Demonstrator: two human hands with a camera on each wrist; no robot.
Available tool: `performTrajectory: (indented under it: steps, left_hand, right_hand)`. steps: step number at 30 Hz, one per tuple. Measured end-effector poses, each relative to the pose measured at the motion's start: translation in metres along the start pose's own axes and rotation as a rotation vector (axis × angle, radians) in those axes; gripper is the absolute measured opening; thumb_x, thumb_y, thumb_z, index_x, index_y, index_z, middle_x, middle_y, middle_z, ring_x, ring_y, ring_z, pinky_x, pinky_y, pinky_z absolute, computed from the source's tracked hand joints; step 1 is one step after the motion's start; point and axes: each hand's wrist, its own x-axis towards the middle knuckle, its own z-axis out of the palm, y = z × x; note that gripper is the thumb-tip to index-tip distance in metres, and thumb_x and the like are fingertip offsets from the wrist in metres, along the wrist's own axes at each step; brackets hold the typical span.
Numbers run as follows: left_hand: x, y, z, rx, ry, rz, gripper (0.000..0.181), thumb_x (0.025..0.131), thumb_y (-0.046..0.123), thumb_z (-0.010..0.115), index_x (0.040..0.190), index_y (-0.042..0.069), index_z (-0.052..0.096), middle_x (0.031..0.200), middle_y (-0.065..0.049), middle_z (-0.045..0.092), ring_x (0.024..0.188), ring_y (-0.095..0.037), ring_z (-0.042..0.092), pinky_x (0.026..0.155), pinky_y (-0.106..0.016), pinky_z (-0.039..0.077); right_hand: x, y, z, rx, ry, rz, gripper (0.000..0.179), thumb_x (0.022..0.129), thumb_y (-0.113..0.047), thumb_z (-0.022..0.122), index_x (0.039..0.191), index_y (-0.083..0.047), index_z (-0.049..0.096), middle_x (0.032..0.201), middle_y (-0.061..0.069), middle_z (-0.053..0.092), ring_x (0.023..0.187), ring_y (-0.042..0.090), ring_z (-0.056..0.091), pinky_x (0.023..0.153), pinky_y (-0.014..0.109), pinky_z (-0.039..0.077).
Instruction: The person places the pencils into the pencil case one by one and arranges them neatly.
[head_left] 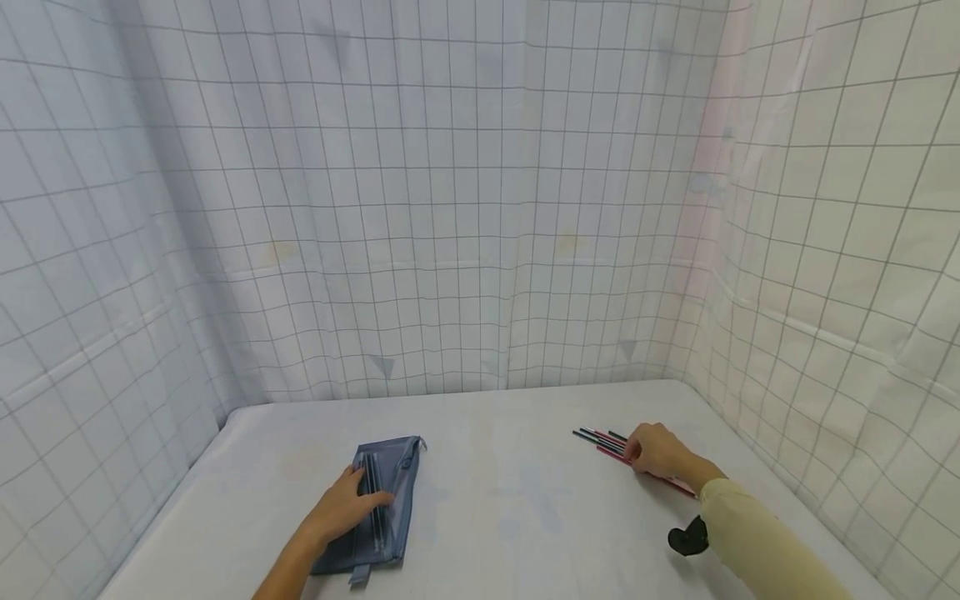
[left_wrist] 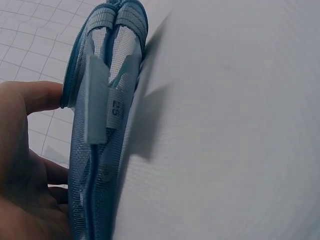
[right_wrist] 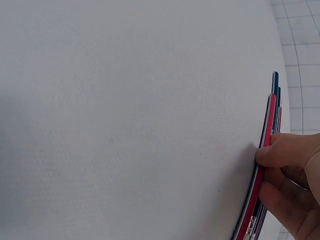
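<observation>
On the left of the table lies a flat blue zip pouch (head_left: 402, 483) with a see-through face, and dark pencils (head_left: 372, 467) show in it. My left hand (head_left: 341, 506) rests on the pouch, thumb apart from the fingers. The left wrist view shows the pouch's end with its fabric tab (left_wrist: 97, 100) and the fingers touching its upper face. At the right, several red and dark pencils (head_left: 600, 440) lie side by side on the table. My right hand (head_left: 658, 450) pinches pencils in this bundle, its thumb against a red pencil (right_wrist: 270, 115); how many is hidden.
A white cloth covers the table (head_left: 495, 483). White sheets with a grid pattern (head_left: 450, 208) stand behind and along both sides. A black object (head_left: 688, 537) sits by the right sleeve (head_left: 757, 533).
</observation>
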Motion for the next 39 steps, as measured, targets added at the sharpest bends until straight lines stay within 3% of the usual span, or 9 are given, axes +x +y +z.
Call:
performTrajectory:
  steps: [7,19,39]
  left_hand:
    - [-0.002,0.001,0.001,-0.020,-0.001,0.009,0.097,0.092,0.047,0.068,0.148,-0.023,0.030,0.156,-0.048,0.015,0.141,-0.066,0.020,0.112,-0.074,0.023]
    - [-0.005,0.000,0.001,-0.028,0.003,0.003,0.099,0.092,0.048,0.068,0.148,-0.023,0.029,0.156,-0.048,0.014,0.141,-0.066,0.019,0.112,-0.074,0.022]
    - [0.000,-0.003,0.002,0.004,-0.004,-0.006,0.100,0.090,0.050,0.068,0.148,-0.023,0.030,0.156,-0.047,0.015,0.141,-0.065,0.021,0.113,-0.073,0.024]
  right_hand:
    - [0.002,0.002,0.003,-0.010,-0.011,-0.033,0.016,0.079,0.004,0.078,0.081,-0.011,0.071,0.075,-0.003,0.058,0.071,0.017,0.053,0.063,0.034,0.047]
    - [0.009,-0.018,-0.013,-0.027,-0.005,-0.111,0.011,0.080,0.002,0.077,0.086,-0.006,0.072,0.077,-0.003,0.057,0.072,0.016,0.051,0.063,0.033,0.044]
    - [0.027,-0.052,-0.029,-0.029,-0.050,-0.124,0.014,0.086,0.001,0.078,0.098,-0.003,0.076,0.082,-0.003,0.063,0.077,0.017,0.057,0.072,0.036,0.054]
